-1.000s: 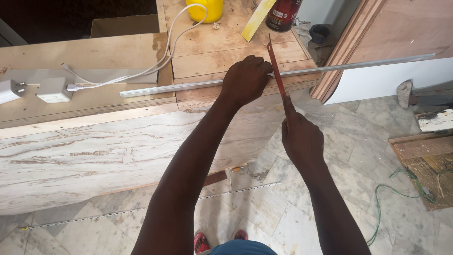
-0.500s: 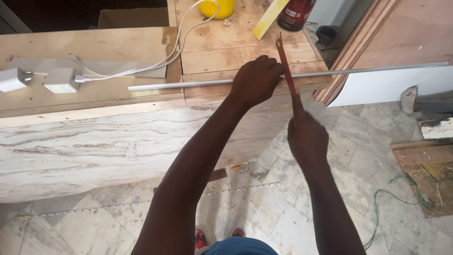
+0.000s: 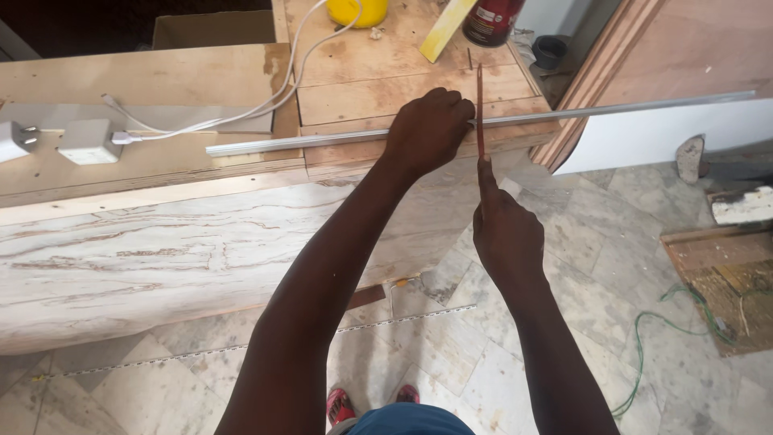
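- My right hand [image 3: 507,234] is closed tight on the thin red saw blade [image 3: 480,109]; since a moment ago it has swung from slanted to nearly upright across the metal rod [image 3: 564,114].
- My left hand [image 3: 427,129] stays clamped over the rod, just left of the blade, pinning it to the wooden worktop [image 3: 362,89].
- I'd judge the stroke is mid-cut.
- Beyond the rod: a red can [image 3: 491,18].

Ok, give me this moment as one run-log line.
left hand: pressing metal rod on wooden bench | right hand: holding hacksaw blade across rod | nearby: white charger
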